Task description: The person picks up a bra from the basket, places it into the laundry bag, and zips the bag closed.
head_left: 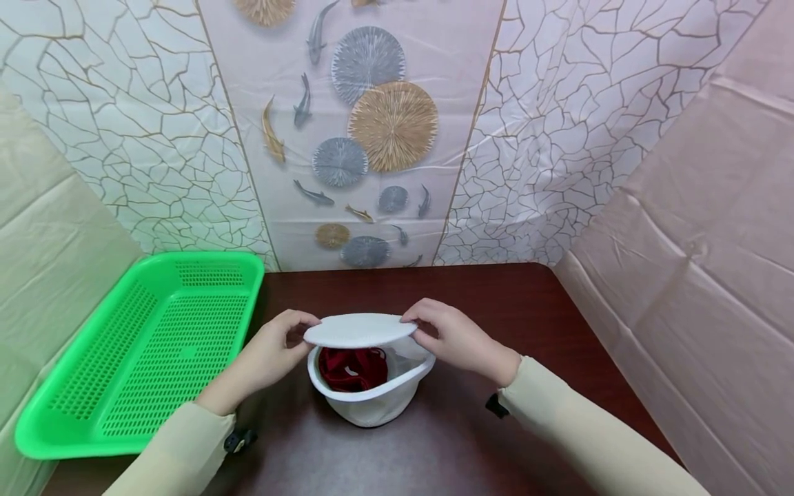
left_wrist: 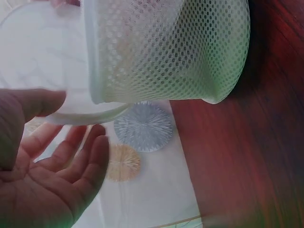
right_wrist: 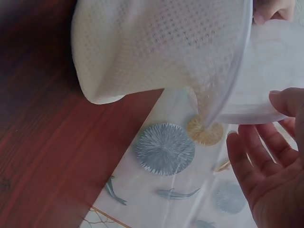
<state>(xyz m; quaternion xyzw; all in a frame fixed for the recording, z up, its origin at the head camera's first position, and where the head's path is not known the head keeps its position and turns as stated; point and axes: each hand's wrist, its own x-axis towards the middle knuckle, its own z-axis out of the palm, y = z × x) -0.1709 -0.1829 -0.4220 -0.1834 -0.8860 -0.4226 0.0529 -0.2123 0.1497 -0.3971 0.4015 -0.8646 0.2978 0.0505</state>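
A white mesh laundry bag [head_left: 375, 410] stands on the table with its round lid [head_left: 361, 331] tilted up over the opening. Dark red cloth [head_left: 350, 372] with a small pale patch lies inside it. My left hand [head_left: 273, 350] pinches the left edge of the lid between thumb and fingers. At the lid's right edge, my right hand [head_left: 455, 337] grips it the same way. The left wrist view shows the bag's mesh side [left_wrist: 156, 52] and the lid's rim [left_wrist: 90, 117] between thumb and fingers. From the right wrist, the side wall [right_wrist: 137, 52] looks dented.
A green plastic basket [head_left: 186, 353] stands on the left of the dark red-brown table [head_left: 496, 296]. Patterned sheeting [head_left: 527, 138] hangs behind the table, and plain creased sheeting [head_left: 701, 241] borders its right side.
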